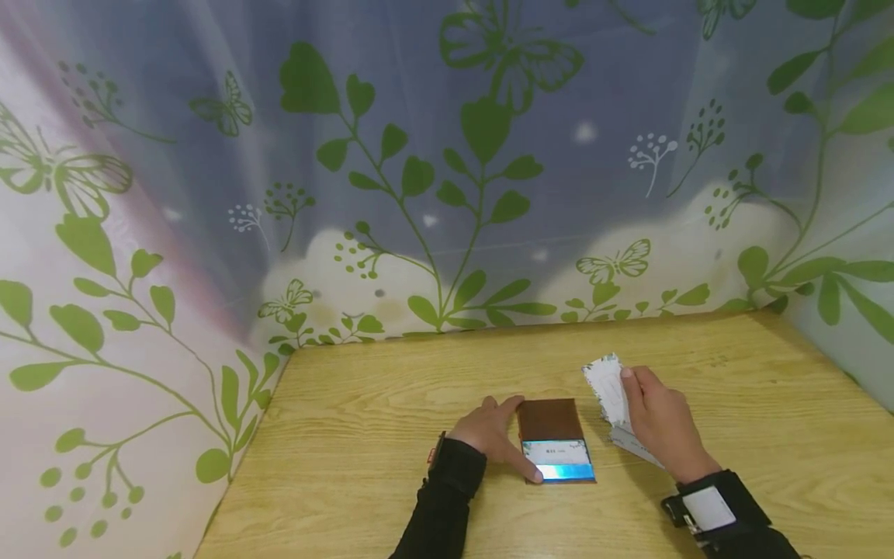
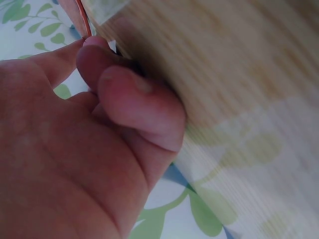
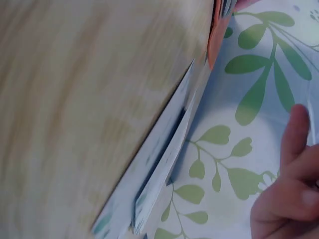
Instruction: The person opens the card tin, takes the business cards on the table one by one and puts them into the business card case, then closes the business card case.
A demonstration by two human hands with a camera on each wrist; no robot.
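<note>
An unfolded brown card holder [image 1: 550, 419] lies on the wooden table, its lower pocket carrying a leaf-printed white card [image 1: 555, 451] and a shiny blue-white strip. My left hand [image 1: 491, 436] holds its left side: the thumb presses the lower left corner, and the fingers reach the upper left edge. In the left wrist view several fingers [image 2: 144, 109] are curled against the tabletop. Up off the table, my right hand [image 1: 663, 419] pinches a white card [image 1: 606, 388] with a leafy border. Beneath it lie loose leaf-printed cards [image 3: 144, 169], partly covered by that hand in the head view.
The light wooden table [image 1: 391, 388] runs back to a hanging cloth [image 1: 594, 155] with green leaves and butterflies. More of the same cloth [image 1: 105, 310] hangs along the left side and at the right. Black bands sit on both wrists.
</note>
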